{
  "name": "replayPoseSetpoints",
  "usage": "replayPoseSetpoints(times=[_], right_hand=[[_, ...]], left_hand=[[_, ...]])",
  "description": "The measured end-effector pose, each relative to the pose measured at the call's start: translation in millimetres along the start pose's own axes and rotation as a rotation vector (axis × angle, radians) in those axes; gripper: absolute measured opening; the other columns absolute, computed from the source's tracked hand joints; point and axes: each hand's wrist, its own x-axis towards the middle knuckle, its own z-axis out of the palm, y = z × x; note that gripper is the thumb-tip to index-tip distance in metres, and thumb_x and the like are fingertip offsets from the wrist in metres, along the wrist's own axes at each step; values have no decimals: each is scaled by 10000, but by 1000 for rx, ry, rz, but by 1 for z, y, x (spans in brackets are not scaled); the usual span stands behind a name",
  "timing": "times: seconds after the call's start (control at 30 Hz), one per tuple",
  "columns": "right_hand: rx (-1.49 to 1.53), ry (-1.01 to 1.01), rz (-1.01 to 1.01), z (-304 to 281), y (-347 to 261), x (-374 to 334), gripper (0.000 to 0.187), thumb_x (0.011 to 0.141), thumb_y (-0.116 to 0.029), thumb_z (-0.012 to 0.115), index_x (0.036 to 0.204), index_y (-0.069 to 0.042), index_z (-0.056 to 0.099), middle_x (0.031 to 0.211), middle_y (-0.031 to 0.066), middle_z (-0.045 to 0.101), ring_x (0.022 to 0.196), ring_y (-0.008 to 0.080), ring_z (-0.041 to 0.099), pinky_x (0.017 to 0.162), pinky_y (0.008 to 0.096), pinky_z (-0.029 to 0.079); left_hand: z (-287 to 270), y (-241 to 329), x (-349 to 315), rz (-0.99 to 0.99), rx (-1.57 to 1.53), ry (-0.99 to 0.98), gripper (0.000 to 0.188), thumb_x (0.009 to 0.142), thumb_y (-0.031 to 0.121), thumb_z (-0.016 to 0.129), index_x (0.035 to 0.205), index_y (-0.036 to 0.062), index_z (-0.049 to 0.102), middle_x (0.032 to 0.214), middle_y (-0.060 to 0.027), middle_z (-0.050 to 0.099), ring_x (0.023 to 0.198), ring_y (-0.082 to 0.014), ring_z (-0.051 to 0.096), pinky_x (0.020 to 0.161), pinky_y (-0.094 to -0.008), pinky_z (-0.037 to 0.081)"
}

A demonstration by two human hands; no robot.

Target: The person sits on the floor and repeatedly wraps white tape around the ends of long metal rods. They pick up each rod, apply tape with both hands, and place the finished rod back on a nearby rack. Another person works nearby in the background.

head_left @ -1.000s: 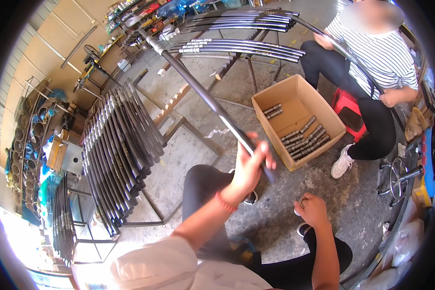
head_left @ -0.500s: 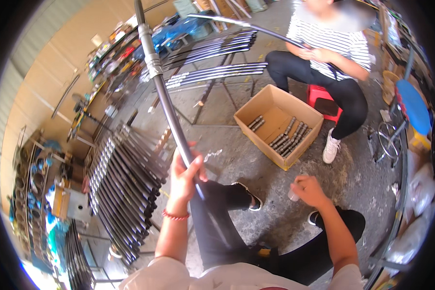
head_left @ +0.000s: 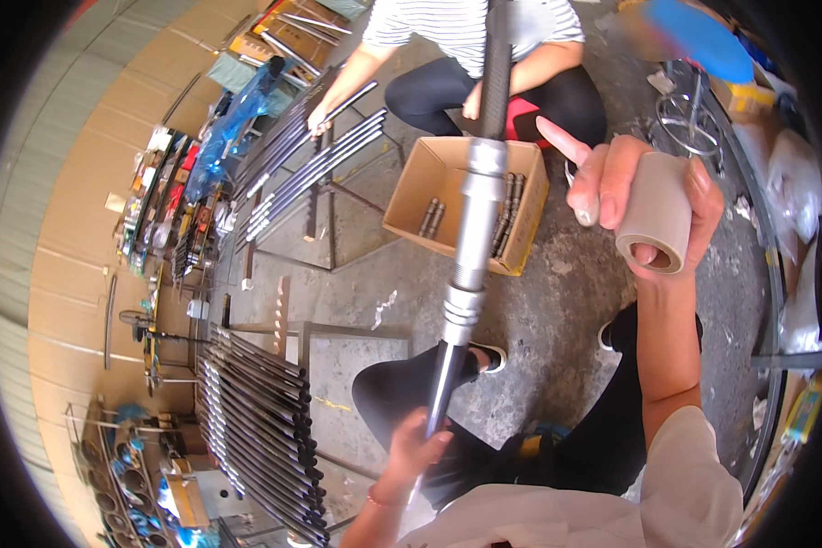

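Note:
My left hand is closed around the lower part of a long pole, which stands tilted in front of me. The pole has silver collars in its middle, a dark textured upper length and a thin shiny lower part. Raised at the right, my right hand grips a wide roll of greyish, see-through tape. Its thumb and several fingers wrap the roll, one fingertip shows in the core, and the index finger points out toward the pole. Roll and pole are apart in the picture.
A cardboard box holding several dark metal cylinders stands ahead, partly behind the pole. Many dark tubes lie on a rack at my left; more rest on a farther stand. A seated person in stripes reaches toward those. A blue seat is far right.
My right hand has risen with the tape roll from low beside my knee to near the pole. The pole's upper part has swung right, and my left hand sits lower. The view has turned.

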Motion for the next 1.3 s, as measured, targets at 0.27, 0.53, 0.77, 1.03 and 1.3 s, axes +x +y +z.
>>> replayPoseSetpoints(times=[0.27, 0.53, 0.77, 1.03, 1.3], right_hand=[[-169, 134, 69, -30, -4, -12, 644, 954, -515, 175, 730, -63, 575, 737, 72, 568, 829, 217, 561, 990, 409, 361], [30, -44, -84, -32, 3, -19, 681, 974, -486, 294, 783, 75, 629, 784, 197, 637, 585, 216, 581, 529, 285, 454], [159, -90, -78, -8, 8, -24, 636, 973, -428, 391, 722, 99, 645, 826, 212, 661, 772, 307, 636, 745, 395, 499], [-107, 108, 22, -32, -4, -28, 700, 962, -503, 347, 836, 112, 658, 894, 235, 676, 628, 216, 591, 731, 314, 451], [-236, 71, 61, -13, -5, -24, 748, 927, -537, 379, 886, 155, 658, 920, 287, 666, 928, 348, 645, 1075, 460, 325]], left_hand=[[25, -40, 8, -2, 73, -189, 288, 826, 108, 753, 1032, 25, 570, 769, -21, 579, 592, -64, 511, 532, -217, 404], [76, 57, 96, 413, 185, -487, 793, 886, 464, 644, 1420, 23, 258, 1219, -168, 555, 1046, -218, 574, 901, -373, 464], [122, 133, 127, 136, -127, -653, 636, 924, 286, 621, 1421, 80, 282, 944, -132, 581, 641, -143, 557, 621, -269, 452], [119, 140, 101, -27, -494, -526, 679, 904, 294, 643, 1415, -6, 313, 683, -100, 482, 388, -90, 395, 326, -232, 338], [117, 129, 85, 150, -206, -190, 692, 873, 135, 642, 1446, 58, 262, 752, -125, 522, 429, -108, 439, 394, -221, 382]])
